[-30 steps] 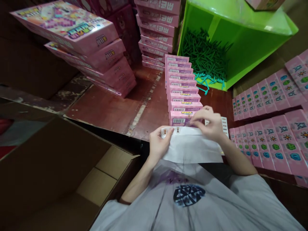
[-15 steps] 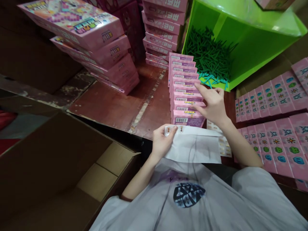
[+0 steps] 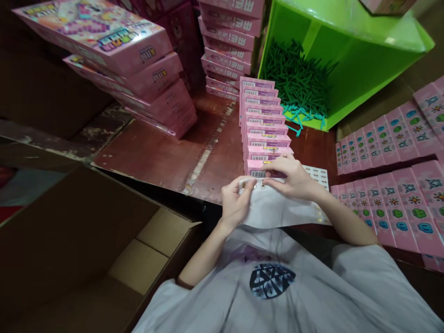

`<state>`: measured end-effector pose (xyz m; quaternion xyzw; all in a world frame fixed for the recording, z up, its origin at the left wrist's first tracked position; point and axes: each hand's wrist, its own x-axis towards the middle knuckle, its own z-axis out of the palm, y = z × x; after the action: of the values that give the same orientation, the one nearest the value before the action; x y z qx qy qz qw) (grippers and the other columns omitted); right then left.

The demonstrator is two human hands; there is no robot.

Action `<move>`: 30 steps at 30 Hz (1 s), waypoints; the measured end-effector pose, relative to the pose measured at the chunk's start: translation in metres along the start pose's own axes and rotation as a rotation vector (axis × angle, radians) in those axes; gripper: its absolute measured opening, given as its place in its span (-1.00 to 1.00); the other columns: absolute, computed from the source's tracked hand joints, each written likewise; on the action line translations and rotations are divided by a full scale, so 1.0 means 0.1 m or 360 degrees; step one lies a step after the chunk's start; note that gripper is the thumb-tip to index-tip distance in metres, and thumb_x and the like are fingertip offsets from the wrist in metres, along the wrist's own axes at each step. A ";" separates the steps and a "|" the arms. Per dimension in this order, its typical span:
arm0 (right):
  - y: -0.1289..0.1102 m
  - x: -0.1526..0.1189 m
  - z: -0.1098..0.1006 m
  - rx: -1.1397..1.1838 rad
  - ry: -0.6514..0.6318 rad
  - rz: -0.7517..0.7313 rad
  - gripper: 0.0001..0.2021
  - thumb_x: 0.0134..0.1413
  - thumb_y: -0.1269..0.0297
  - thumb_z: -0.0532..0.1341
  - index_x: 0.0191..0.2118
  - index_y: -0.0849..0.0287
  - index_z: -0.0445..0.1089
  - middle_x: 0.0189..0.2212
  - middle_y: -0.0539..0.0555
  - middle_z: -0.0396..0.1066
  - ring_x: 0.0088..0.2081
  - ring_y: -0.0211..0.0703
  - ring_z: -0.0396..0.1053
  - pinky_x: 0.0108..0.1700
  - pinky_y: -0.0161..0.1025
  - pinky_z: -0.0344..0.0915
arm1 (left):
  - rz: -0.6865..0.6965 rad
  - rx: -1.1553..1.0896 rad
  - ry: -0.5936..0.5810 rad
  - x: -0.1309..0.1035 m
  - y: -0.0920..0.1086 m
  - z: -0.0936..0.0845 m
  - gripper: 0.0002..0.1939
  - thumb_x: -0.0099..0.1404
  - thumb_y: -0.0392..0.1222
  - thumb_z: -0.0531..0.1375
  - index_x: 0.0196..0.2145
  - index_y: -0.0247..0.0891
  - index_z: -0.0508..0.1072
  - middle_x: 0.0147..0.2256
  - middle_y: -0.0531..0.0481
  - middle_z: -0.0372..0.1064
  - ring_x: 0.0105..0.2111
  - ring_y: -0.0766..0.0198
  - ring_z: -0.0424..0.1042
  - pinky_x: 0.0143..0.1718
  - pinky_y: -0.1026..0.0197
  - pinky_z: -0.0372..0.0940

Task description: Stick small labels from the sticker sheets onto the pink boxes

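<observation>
My left hand (image 3: 236, 201) pinches the upper left corner of a white sticker sheet (image 3: 270, 212), which hangs in front of my shirt. A few small round stickers show along its top edge. My right hand (image 3: 293, 178) is closed at that same edge, thumb and fingers by a round sticker; whether a sticker has come loose is hidden. Just beyond my hands stands a row of slim pink boxes (image 3: 268, 138) with barcodes on their ends. Another sheet of small labels (image 3: 317, 175) lies on the table to the right of the row.
Pink boxes are stacked at the left (image 3: 149, 88) and at the back (image 3: 231, 41). A green bin (image 3: 360, 78) holds many small green sticks. More pink boxes (image 3: 391, 208) line the right side. An open cardboard carton (image 3: 86, 222) stands at the lower left.
My right hand has come down from over the row of pink boxes to the top edge of the sticker sheet and closed there. My left hand keeps its grip.
</observation>
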<state>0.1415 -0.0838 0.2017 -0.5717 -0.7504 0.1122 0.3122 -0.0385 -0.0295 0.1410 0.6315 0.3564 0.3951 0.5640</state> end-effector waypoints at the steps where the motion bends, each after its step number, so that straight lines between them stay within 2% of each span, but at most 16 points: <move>1: -0.01 0.01 -0.01 0.0053 -0.0047 0.0030 -0.92 0.12 0.35 0.30 -0.24 0.16 0.48 -0.36 -0.03 0.53 -0.30 -0.25 0.43 -0.10 -0.17 0.16 | 0.0053 0.0036 -0.0043 0.00 0.02 -0.02 -0.76 0.28 -0.06 0.23 -0.32 -0.29 0.58 -0.41 -0.01 0.52 -0.41 0.31 0.43 -0.34 0.33 0.28; 3: -0.01 0.02 -0.01 0.0110 -0.0078 0.0021 -0.97 0.12 0.37 0.29 -0.30 0.16 0.49 -0.37 -0.03 0.54 -0.30 -0.25 0.44 -0.12 -0.19 0.17 | 0.0128 0.0094 -0.0102 0.00 0.05 -0.05 -0.78 0.30 -0.09 0.21 -0.27 -0.27 0.58 -0.36 -0.02 0.53 -0.36 0.30 0.45 -0.29 0.33 0.27; 5: -0.01 0.04 0.01 0.0116 0.0012 -0.0032 -0.94 0.12 0.38 0.29 -0.37 0.17 0.49 -0.40 -0.03 0.54 -0.32 -0.25 0.45 -0.13 -0.18 0.18 | 0.0122 0.0137 -0.0086 0.00 0.06 -0.06 -0.78 0.30 -0.08 0.21 -0.29 -0.27 0.57 -0.40 0.01 0.51 -0.41 0.33 0.42 -0.34 0.35 0.25; 8: -0.01 0.04 0.07 0.0105 0.0187 -0.0086 -0.91 0.11 0.39 0.31 -0.42 0.15 0.50 -0.45 -0.06 0.54 -0.39 -0.28 0.45 -0.14 -0.16 0.17 | -0.0021 0.0134 0.0017 0.00 0.06 -0.05 -0.71 0.27 -0.03 0.22 -0.48 -0.30 0.47 -0.58 0.09 0.32 -0.56 0.39 0.24 -0.50 0.36 0.13; 10: -0.03 0.03 0.11 0.0066 0.0248 -0.0103 -0.89 0.11 0.40 0.31 -0.43 0.13 0.51 -0.44 -0.06 0.55 -0.39 -0.28 0.44 -0.12 -0.14 0.16 | -0.0121 0.0072 0.0071 0.00 0.05 -0.04 -0.65 0.24 -0.01 0.22 -0.57 -0.30 0.38 -0.63 0.13 0.19 -0.59 0.42 0.13 -0.55 0.36 0.06; 13: -0.07 0.04 0.10 0.0015 0.0267 -0.0151 -0.87 0.10 0.38 0.30 -0.46 0.08 0.52 -0.40 -0.06 0.56 -0.30 -0.21 0.46 -0.04 -0.08 0.16 | -0.0224 -0.0035 0.0115 0.01 0.04 -0.03 -0.66 0.23 0.00 0.21 -0.56 -0.31 0.38 -0.60 0.11 0.20 -0.56 0.42 0.12 -0.54 0.36 0.06; 15: -0.04 0.10 0.02 0.0135 0.0291 -0.0130 -0.85 0.10 0.37 0.30 -0.47 0.06 0.52 -0.43 -0.07 0.55 -0.26 -0.18 0.45 -0.01 -0.06 0.19 | -0.0292 -0.0090 0.0139 0.02 0.03 -0.02 -0.67 0.21 0.01 0.21 -0.52 -0.33 0.42 -0.58 0.10 0.23 -0.55 0.41 0.14 -0.52 0.36 0.08; 17: 0.08 0.20 -0.12 0.0248 0.0387 -0.0002 -0.88 0.08 0.34 0.31 -0.46 0.06 0.53 -0.46 -0.05 0.53 -0.27 -0.16 0.44 -0.05 -0.08 0.26 | -0.0347 -0.0113 0.0158 0.03 0.01 -0.03 -0.65 0.19 0.04 0.23 -0.51 -0.34 0.44 -0.57 0.09 0.25 -0.54 0.40 0.15 -0.52 0.35 0.09; 19: 0.28 0.33 -0.26 0.0176 0.0482 0.0175 -0.92 0.01 0.28 0.35 -0.47 0.08 0.53 -0.46 -0.01 0.52 -0.31 -0.14 0.42 -0.12 -0.10 0.29 | -0.0362 -0.0106 0.0160 0.03 0.01 -0.04 -0.63 0.17 0.07 0.24 -0.51 -0.34 0.46 -0.57 0.08 0.26 -0.54 0.39 0.16 -0.52 0.35 0.09; 22: 0.62 0.51 -0.40 -0.0028 0.0421 0.0320 -0.91 -0.09 0.25 0.38 -0.49 0.12 0.53 -0.45 0.02 0.51 -0.34 -0.13 0.40 -0.13 -0.10 0.28 | -0.0354 -0.0085 0.0165 0.03 0.01 -0.06 -0.63 0.16 0.08 0.24 -0.51 -0.34 0.47 -0.56 0.07 0.28 -0.54 0.39 0.18 -0.51 0.35 0.10; 25: 0.85 0.60 -0.38 -0.0205 0.0230 0.0383 -0.88 -0.10 0.23 0.38 -0.50 0.14 0.53 -0.47 0.03 0.51 -0.32 -0.11 0.39 -0.03 -0.03 0.25 | -0.0362 -0.0081 0.0163 0.04 0.03 -0.09 -0.65 0.15 0.06 0.24 -0.52 -0.34 0.47 -0.57 0.07 0.29 -0.54 0.39 0.18 -0.51 0.35 0.10; 27: 0.91 0.60 -0.32 -0.0419 0.0167 0.0418 -0.87 -0.11 0.18 0.39 -0.48 0.12 0.54 -0.50 0.02 0.49 -0.28 -0.07 0.39 0.09 0.07 0.16 | -0.0382 -0.0092 0.0156 0.04 0.03 -0.10 -0.64 0.15 0.07 0.25 -0.50 -0.34 0.48 -0.56 0.07 0.30 -0.54 0.39 0.18 -0.50 0.34 0.11; 28: 0.92 0.59 -0.29 -0.0529 0.0170 0.0425 -0.85 -0.12 0.16 0.40 -0.41 0.09 0.56 -0.49 0.01 0.49 -0.25 -0.04 0.39 0.14 0.13 0.10 | -0.0393 -0.0100 0.0157 0.04 0.02 -0.10 -0.63 0.15 0.08 0.25 -0.50 -0.34 0.48 -0.56 0.07 0.30 -0.54 0.39 0.18 -0.51 0.34 0.11; 30: 0.88 0.56 -0.26 -0.0692 0.0233 0.0425 -0.67 -0.12 0.11 0.41 -0.16 0.04 0.56 -0.41 0.00 0.52 -0.19 0.00 0.39 0.19 0.20 0.01 | -0.0405 -0.0117 0.0155 0.04 0.00 -0.09 -0.61 0.15 0.11 0.25 -0.49 -0.34 0.48 -0.56 0.07 0.30 -0.54 0.39 0.19 -0.51 0.34 0.11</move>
<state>0.2179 -0.0088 0.1948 -0.7259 -0.6502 -0.0531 0.2180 -0.0454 -0.0223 0.1413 0.5403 0.4458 0.3633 0.6142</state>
